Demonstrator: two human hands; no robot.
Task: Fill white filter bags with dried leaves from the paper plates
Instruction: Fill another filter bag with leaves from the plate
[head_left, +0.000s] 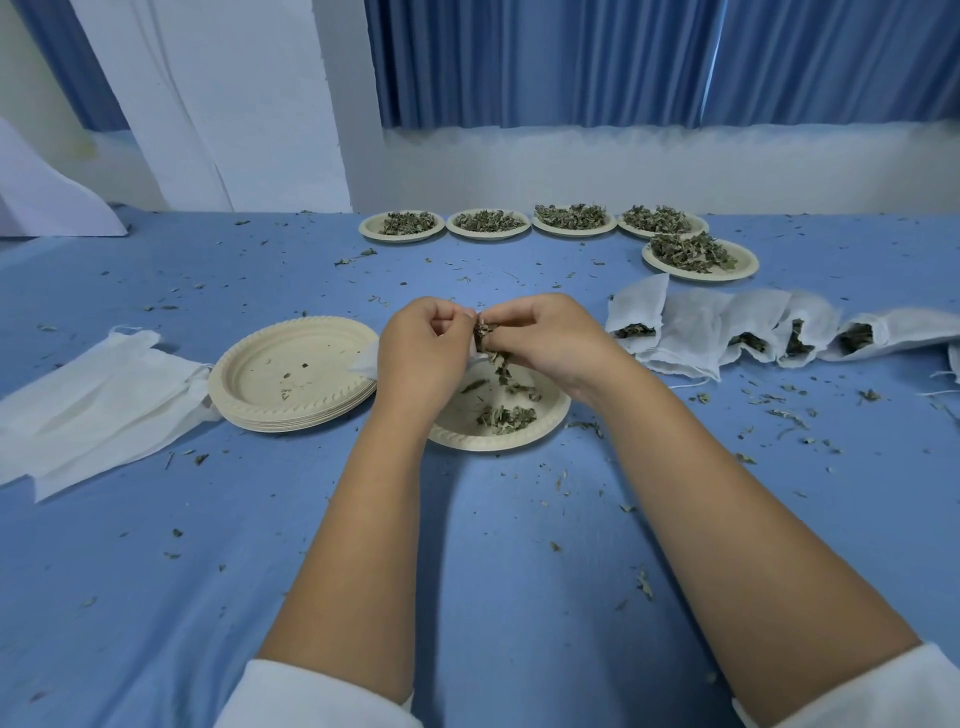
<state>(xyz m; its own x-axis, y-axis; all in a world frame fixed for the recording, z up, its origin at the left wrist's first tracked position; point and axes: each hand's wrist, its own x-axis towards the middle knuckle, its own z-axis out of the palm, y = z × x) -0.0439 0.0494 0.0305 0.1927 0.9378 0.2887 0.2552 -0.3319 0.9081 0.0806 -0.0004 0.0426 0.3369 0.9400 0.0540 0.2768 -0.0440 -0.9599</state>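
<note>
At nine o'clock from the hands, a loose pile of empty filter bags (98, 400) lies flat on the blue bench (493, 545), within reach of the left arm as the supply. Just beside it, toward the centre, sits a stack of emptied plates (293, 382) with only crumbs in the top one, apparently set aside as used. The left hand (426, 348) has its fingers curled, pinching the mouth of a white filter bag (366, 364) whose body pokes out at its nine o'clock side; it seems to hold the opening up and apart for loading. Touching it at three o'clock, the right hand (540, 338) pinches a clump of dried leaves (483, 332) at the bag's mouth. Both work directly over the working plate (498, 444), at six o'clock below them, so whatever drops falls back onto it — some leaves remain there. At three o'clock lie the filled bags (691, 332), on their sides with mouths open and leaves showing, probably parked for closing later. At one o'clock, near the far edge, five heaped plates (574, 232) wait in a row, so much of the job looks left. Crumbs litter the bench all round.
</note>
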